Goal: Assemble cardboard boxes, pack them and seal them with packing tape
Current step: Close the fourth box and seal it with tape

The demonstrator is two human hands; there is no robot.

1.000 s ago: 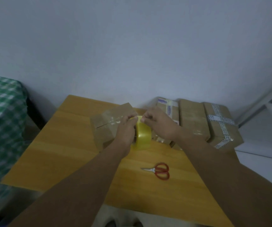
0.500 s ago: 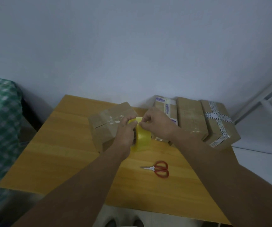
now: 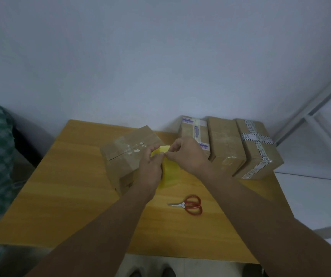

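At frame centre, a yellow roll of packing tape (image 3: 169,172) is gripped by the left hand (image 3: 150,168) beside a brown cardboard box (image 3: 124,154) on the wooden table (image 3: 64,188). Its top edge is pinched by the right hand (image 3: 188,154). Red-handled scissors (image 3: 190,204) are seen lower right of it.

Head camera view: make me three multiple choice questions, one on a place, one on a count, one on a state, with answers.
1. Where do the scissors lie? A. on the table, nearer the person than the tape roll; B. on a box; C. on the floor.
2. How many boxes stand in the row at far right? A. two; B. three; C. five.
3. What are the hands doing? A. resting flat; B. left hand grips the roll, right hand pinches its top; C. cutting.
Answers: A, on bare wood; B, three side by side; B, both hands' fingers curl on it.
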